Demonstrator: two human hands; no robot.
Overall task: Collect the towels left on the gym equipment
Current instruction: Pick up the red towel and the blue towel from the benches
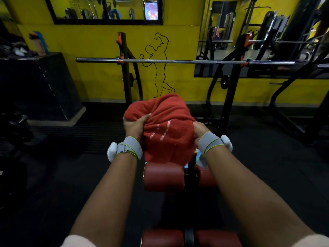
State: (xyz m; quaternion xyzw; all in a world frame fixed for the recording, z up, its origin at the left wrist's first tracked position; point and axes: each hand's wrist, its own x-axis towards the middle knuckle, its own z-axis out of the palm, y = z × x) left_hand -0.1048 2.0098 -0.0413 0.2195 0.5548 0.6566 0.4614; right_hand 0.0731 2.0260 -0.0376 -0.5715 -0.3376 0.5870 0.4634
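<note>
Red towel (165, 125), bunched, gripped by left hand (135, 126) and right hand (200, 131).
Barbell (178, 61) racked far; bench (163, 177) rollers near, partly hidden by towel.

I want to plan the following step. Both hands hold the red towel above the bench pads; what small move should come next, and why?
Probably lift the red towel a little higher and draw it toward the body. The left hand and right hand already grip its bunched sides, but its lower edge hangs at the red roller pad, so it seems not yet clear of the bench.
</note>
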